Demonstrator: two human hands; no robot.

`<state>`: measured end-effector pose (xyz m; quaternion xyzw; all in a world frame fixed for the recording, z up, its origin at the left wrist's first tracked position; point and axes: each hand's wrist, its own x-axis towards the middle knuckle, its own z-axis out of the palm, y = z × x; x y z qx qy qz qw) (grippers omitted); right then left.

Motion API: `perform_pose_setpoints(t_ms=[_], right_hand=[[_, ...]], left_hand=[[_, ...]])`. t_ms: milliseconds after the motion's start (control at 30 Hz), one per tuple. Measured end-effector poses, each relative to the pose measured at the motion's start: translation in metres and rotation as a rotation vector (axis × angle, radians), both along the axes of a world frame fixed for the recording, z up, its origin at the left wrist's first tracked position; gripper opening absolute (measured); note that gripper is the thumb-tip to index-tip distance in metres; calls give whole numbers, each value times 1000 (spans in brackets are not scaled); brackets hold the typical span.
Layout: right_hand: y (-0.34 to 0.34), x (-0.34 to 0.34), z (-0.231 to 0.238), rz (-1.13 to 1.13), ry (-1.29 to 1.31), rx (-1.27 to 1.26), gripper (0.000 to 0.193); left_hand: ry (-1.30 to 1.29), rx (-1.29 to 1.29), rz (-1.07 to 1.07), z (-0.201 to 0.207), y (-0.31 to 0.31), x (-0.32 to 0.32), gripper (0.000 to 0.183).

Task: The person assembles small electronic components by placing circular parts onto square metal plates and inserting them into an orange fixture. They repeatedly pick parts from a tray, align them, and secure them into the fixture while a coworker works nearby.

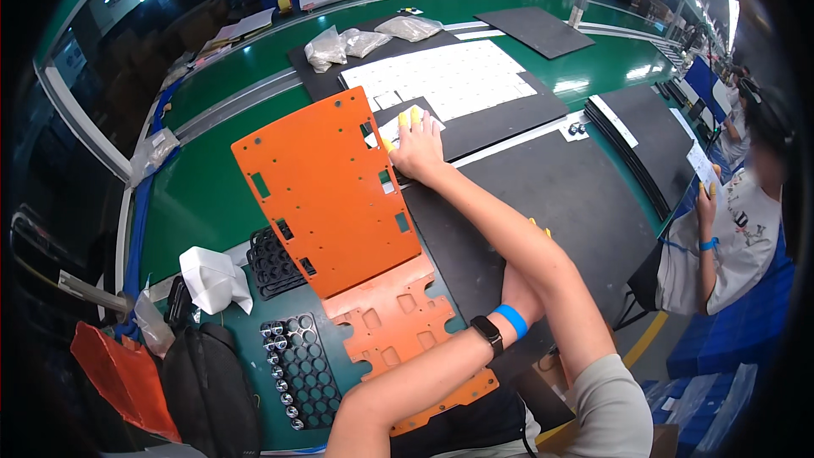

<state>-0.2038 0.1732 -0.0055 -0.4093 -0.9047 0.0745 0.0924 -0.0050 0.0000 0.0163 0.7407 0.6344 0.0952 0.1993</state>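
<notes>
My arms cross. My right hand (415,148), yellow covers on its fingertips, reaches forward and left with fingers stretched over a small white sheet (392,129) on a black board. Its thumb is close to the edge of an orange plate (318,191) with holes and slots. That plate stands tilted up behind a lower orange plate (398,314) with cut-outs, partly under my left forearm. My left hand (519,284), below a blue wristband and dark watch, is mostly hidden behind my right forearm; only yellow fingertips show beyond it.
A black tray with round holes (315,373) holds several small shiny round parts (284,386) at left. Nearby are a white wrapped bundle (212,280) and black bag (208,390). Plastic bags (365,41) and a large white sheet (441,76) lie ahead. A person (721,246) is at right.
</notes>
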Motion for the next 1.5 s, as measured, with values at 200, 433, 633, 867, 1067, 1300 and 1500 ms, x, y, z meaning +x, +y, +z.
perform_pose_setpoints(t_ms=[200,433,633,867,1067,1300,1500], right_hand=[[-8,43,10,216,-67,37,82],[-9,72,14,325,-67,33,74],[-7,120,16,489,-8,44,69],[-39,179,55,614,-44,-216,56],[-52,195,45,552,93,-88,71],[-67,157,3,305,-27,137,77],[-54,141,18,521,-175,402,32]], left_hand=[[26,343,106,-19,-3,3,65],[105,241,108,-13,-3,3,73],[84,420,150,-29,0,7,73],[100,329,160,-28,-3,5,75],[86,304,113,-24,-1,10,75],[71,488,44,-39,8,19,59],[161,329,10,-29,13,12,50]])
